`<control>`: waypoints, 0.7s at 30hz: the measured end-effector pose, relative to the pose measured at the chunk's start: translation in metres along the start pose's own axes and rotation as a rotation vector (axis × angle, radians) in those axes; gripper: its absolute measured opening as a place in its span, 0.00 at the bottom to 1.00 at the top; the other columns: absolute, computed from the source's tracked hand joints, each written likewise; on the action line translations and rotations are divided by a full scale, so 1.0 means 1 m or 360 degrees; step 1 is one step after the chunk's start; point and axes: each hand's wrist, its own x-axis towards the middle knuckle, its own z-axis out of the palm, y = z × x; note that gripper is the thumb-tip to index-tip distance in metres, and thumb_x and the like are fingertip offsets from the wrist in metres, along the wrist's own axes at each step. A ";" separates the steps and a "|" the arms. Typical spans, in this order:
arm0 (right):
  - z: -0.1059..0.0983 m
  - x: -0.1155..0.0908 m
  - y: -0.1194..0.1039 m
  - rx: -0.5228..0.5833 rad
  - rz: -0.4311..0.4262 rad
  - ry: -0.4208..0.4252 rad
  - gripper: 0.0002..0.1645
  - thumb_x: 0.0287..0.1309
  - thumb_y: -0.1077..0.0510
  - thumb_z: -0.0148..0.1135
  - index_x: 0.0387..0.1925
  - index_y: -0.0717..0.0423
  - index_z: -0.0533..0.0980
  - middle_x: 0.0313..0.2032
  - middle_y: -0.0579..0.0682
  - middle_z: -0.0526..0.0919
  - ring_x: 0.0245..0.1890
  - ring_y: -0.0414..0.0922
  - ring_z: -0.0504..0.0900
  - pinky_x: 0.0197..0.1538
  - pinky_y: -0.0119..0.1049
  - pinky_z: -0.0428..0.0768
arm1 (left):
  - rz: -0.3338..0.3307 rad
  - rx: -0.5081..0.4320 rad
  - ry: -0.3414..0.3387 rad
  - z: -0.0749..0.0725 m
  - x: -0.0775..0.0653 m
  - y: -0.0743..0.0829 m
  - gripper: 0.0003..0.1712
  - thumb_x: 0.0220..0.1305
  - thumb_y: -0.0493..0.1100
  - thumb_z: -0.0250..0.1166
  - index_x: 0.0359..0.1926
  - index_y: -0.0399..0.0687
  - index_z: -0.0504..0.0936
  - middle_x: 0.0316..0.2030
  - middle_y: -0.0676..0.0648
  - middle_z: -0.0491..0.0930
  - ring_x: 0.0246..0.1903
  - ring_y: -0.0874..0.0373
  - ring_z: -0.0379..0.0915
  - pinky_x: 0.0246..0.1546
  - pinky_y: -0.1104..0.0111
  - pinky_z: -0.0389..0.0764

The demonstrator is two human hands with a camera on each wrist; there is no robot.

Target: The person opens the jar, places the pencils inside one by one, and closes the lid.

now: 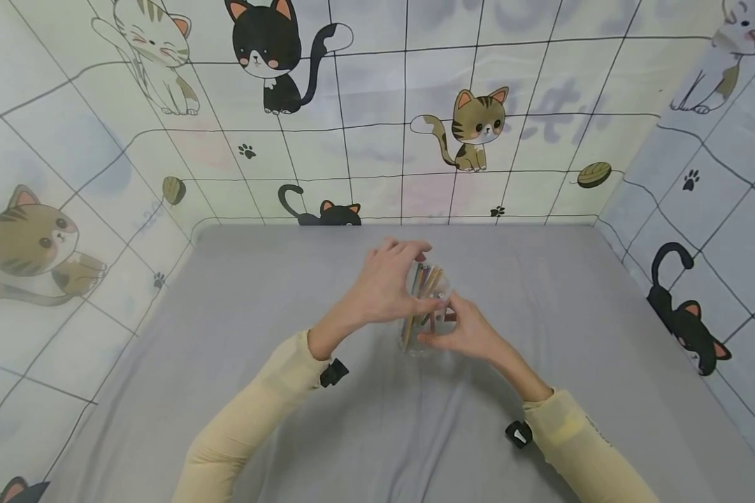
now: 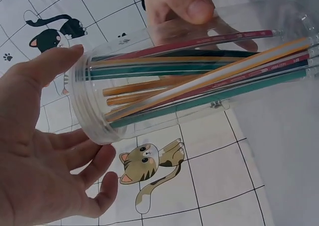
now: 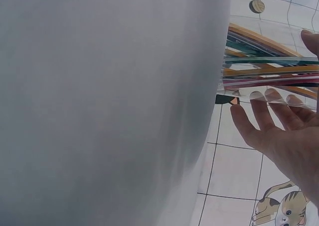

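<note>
A clear plastic jar [image 2: 149, 126] full of pencils [image 2: 209, 69] in red, green, orange and dark colours stands upright at the middle of the grey-covered table. My left hand [image 1: 386, 283] is over its top, thumb on one side and fingers curled round the other side of the clear screw lid [image 2: 82, 111]. Lower down, my right hand [image 1: 468, 328] grips the jar's body between thumb and fingers. The right wrist view shows the jar's base against the grey cloth, with the right fingers [image 3: 261, 111] along its side.
Grey cloth [image 1: 258, 293] covers the table, with soft folds running toward the front. Fabric walls [image 1: 377, 154] printed with cats and grid lines rise at the back and both sides. Each wrist wears a small black camera [image 1: 334, 373].
</note>
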 end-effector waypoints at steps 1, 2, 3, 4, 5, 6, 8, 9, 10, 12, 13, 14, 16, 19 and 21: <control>0.001 0.000 0.005 -0.0006 0.0006 0.0004 0.43 0.43 0.72 0.76 0.62 0.72 0.66 0.50 0.66 0.79 0.47 0.67 0.80 0.50 0.57 0.81 | 0.0024 -0.0020 -0.0025 -0.001 0.000 -0.001 0.47 0.53 0.58 0.76 0.68 0.43 0.69 0.54 0.48 0.79 0.57 0.50 0.65 0.54 0.51 0.65; 0.002 0.001 0.012 -0.0008 0.0005 0.0010 0.43 0.43 0.71 0.76 0.61 0.71 0.67 0.50 0.65 0.80 0.47 0.66 0.80 0.50 0.57 0.81 | 0.0048 -0.0031 -0.0061 -0.003 0.001 -0.002 0.46 0.54 0.57 0.75 0.69 0.44 0.69 0.55 0.48 0.78 0.58 0.50 0.64 0.54 0.50 0.65; 0.003 0.001 0.018 -0.0006 0.0001 0.0015 0.43 0.43 0.71 0.77 0.62 0.70 0.67 0.50 0.64 0.80 0.47 0.65 0.80 0.50 0.57 0.81 | 0.0071 -0.0053 -0.0102 -0.005 0.001 -0.003 0.45 0.55 0.55 0.75 0.70 0.44 0.68 0.57 0.48 0.77 0.59 0.50 0.64 0.54 0.50 0.65; 0.003 0.001 0.024 -0.0005 -0.0003 0.0019 0.43 0.43 0.70 0.77 0.61 0.69 0.67 0.50 0.63 0.80 0.47 0.63 0.81 0.50 0.56 0.81 | 0.0095 -0.0079 -0.0145 -0.006 0.001 -0.004 0.45 0.56 0.52 0.74 0.71 0.44 0.67 0.59 0.48 0.77 0.60 0.50 0.63 0.54 0.49 0.64; 0.004 0.001 0.031 0.0002 -0.0003 0.0025 0.43 0.42 0.69 0.78 0.61 0.67 0.68 0.50 0.62 0.80 0.47 0.61 0.81 0.50 0.55 0.81 | 0.0117 -0.0101 -0.0186 -0.008 0.002 -0.005 0.44 0.56 0.50 0.73 0.71 0.44 0.66 0.60 0.48 0.76 0.62 0.50 0.62 0.55 0.49 0.64; 0.004 0.001 0.033 0.0005 -0.0003 0.0025 0.42 0.43 0.68 0.79 0.61 0.66 0.69 0.50 0.60 0.80 0.47 0.59 0.82 0.50 0.54 0.81 | 0.0132 -0.0125 -0.0222 -0.009 0.002 -0.006 0.44 0.56 0.48 0.73 0.72 0.45 0.65 0.62 0.48 0.75 0.64 0.50 0.61 0.56 0.49 0.63; 0.004 0.001 0.036 0.0010 -0.0004 0.0021 0.42 0.43 0.65 0.79 0.61 0.63 0.69 0.49 0.58 0.81 0.47 0.56 0.82 0.51 0.51 0.82 | 0.0152 -0.0164 -0.0276 -0.010 0.002 -0.007 0.46 0.56 0.45 0.71 0.74 0.46 0.63 0.64 0.49 0.73 0.66 0.51 0.58 0.57 0.48 0.62; 0.004 0.001 0.036 0.0011 -0.0005 0.0018 0.41 0.44 0.64 0.79 0.61 0.63 0.70 0.49 0.57 0.81 0.47 0.55 0.82 0.51 0.49 0.82 | 0.0152 -0.0182 -0.0289 -0.010 0.002 -0.008 0.47 0.56 0.44 0.71 0.74 0.46 0.62 0.66 0.49 0.71 0.67 0.51 0.56 0.58 0.48 0.61; 0.004 0.001 0.037 0.0012 -0.0009 0.0014 0.42 0.44 0.63 0.79 0.61 0.63 0.69 0.49 0.57 0.81 0.47 0.54 0.82 0.51 0.49 0.82 | 0.0151 -0.0180 -0.0290 -0.010 0.001 -0.008 0.48 0.56 0.45 0.71 0.75 0.46 0.61 0.67 0.48 0.70 0.67 0.51 0.55 0.59 0.47 0.61; 0.004 0.001 0.036 0.0001 -0.0006 0.0005 0.44 0.45 0.62 0.79 0.63 0.62 0.68 0.52 0.57 0.80 0.49 0.53 0.81 0.51 0.48 0.81 | 0.0132 -0.0135 -0.0251 -0.008 0.000 -0.007 0.49 0.57 0.49 0.72 0.76 0.46 0.59 0.68 0.46 0.68 0.66 0.49 0.55 0.58 0.48 0.62; 0.004 0.000 0.036 -0.0011 0.0000 0.0001 0.45 0.45 0.62 0.80 0.65 0.62 0.68 0.53 0.57 0.80 0.50 0.53 0.80 0.51 0.49 0.81 | 0.0119 -0.0103 -0.0212 -0.006 -0.001 -0.006 0.50 0.57 0.52 0.72 0.76 0.46 0.59 0.67 0.45 0.68 0.65 0.48 0.56 0.57 0.48 0.63; 0.004 0.000 0.035 -0.0022 0.0007 -0.0003 0.47 0.45 0.62 0.80 0.66 0.62 0.67 0.53 0.57 0.80 0.50 0.54 0.80 0.51 0.50 0.81 | 0.0099 -0.0063 -0.0166 -0.005 -0.001 -0.005 0.51 0.57 0.56 0.72 0.75 0.45 0.59 0.66 0.43 0.68 0.63 0.47 0.57 0.55 0.49 0.64; 0.004 0.000 0.034 -0.0036 0.0025 -0.0004 0.49 0.45 0.63 0.80 0.68 0.62 0.65 0.53 0.58 0.80 0.50 0.55 0.80 0.51 0.52 0.81 | 0.0060 0.0028 -0.0069 -0.001 -0.002 -0.003 0.52 0.55 0.62 0.72 0.73 0.44 0.63 0.61 0.42 0.71 0.59 0.47 0.60 0.51 0.51 0.65; 0.004 0.000 0.030 -0.0027 0.0037 0.0000 0.49 0.45 0.67 0.79 0.67 0.65 0.65 0.50 0.60 0.80 0.48 0.59 0.80 0.50 0.58 0.80 | 0.0014 0.0106 0.0032 0.003 -0.002 0.001 0.48 0.53 0.65 0.73 0.67 0.43 0.71 0.56 0.43 0.75 0.54 0.48 0.64 0.49 0.53 0.67; 0.003 0.000 0.018 -0.0015 0.0029 -0.0008 0.46 0.45 0.69 0.77 0.66 0.69 0.65 0.49 0.61 0.80 0.46 0.62 0.80 0.50 0.60 0.80 | 0.0002 0.0123 0.0041 0.003 -0.001 0.001 0.45 0.54 0.65 0.73 0.65 0.44 0.73 0.56 0.45 0.77 0.54 0.50 0.65 0.49 0.54 0.67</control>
